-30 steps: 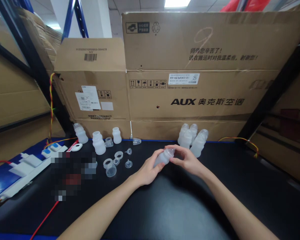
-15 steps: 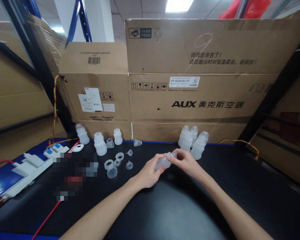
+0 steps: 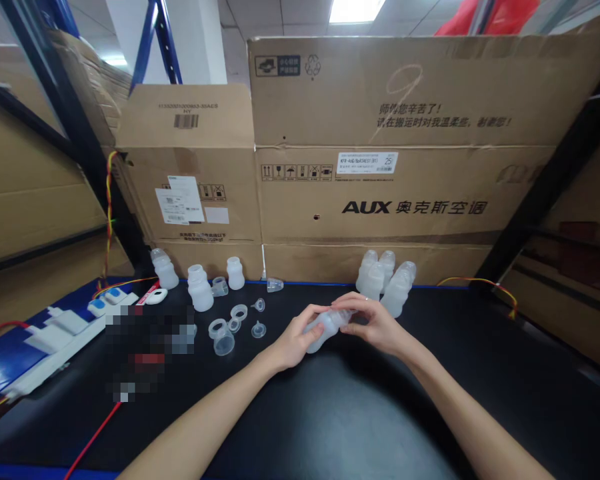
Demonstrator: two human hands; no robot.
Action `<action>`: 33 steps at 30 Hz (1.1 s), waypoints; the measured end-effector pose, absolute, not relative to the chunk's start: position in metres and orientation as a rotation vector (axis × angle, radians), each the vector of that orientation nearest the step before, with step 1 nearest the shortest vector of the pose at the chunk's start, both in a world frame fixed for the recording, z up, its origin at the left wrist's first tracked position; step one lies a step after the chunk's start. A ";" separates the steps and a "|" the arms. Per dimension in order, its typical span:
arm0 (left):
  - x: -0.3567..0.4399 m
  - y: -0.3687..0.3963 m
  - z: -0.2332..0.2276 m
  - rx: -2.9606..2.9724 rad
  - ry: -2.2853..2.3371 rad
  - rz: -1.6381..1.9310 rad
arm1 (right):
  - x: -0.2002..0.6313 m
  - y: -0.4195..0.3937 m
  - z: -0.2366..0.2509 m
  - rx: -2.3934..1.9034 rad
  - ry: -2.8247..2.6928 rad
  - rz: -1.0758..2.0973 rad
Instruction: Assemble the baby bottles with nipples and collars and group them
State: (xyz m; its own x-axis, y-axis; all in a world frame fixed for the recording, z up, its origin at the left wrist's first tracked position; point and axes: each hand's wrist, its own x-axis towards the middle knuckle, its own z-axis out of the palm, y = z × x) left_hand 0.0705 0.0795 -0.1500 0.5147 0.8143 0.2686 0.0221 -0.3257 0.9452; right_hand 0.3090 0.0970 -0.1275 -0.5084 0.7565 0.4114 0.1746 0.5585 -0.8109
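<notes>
Far to the left of my left hand I see a white power strip (image 3: 55, 333) at the edge of the black tabletop (image 3: 360, 413). Nearer, still left of that hand, stand three frosted translucent plastic bottles (image 3: 200, 288), upright with open mouths; I cannot tell whether anything is in them. Just beside them lie loose clear collar rings (image 3: 239, 311), small clear silicone teats (image 3: 258, 329) and a clear dome cap (image 3: 221, 337).

My left hand (image 3: 294, 340) is curled around the lower body of a small frosted translucent plastic bottle with its teat top on (image 3: 325, 327). The bottle is held just above the tabletop, its long axis lying tilted, base down to the left, top pointing up and right. My right hand (image 3: 375, 323) is closed on that top end, fingers wrapped over it.

Behind my right hand, a cluster of capped frosted bottles (image 3: 386, 277) stands upright against the brown cardboard cartons (image 3: 405, 193).
</notes>
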 end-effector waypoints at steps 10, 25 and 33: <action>0.070 0.076 -0.146 1.771 0.703 0.950 | 0.309 0.092 -0.124 -1.000 -1.892 1.173; 0.067 0.087 -0.157 1.382 0.685 0.870 | 0.302 0.087 -0.123 -0.925 -2.040 0.967; 0.073 0.086 -0.151 1.409 0.635 0.960 | 0.304 0.086 -0.125 -1.270 -2.088 0.865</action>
State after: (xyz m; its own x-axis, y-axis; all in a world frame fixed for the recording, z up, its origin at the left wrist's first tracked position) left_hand 0.0730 0.0861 -0.1507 0.5014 0.8481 0.1713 -0.1747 -0.0947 0.9801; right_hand 0.3044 0.0863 -0.1255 -0.4086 0.9051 0.1174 0.5567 0.3491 -0.7538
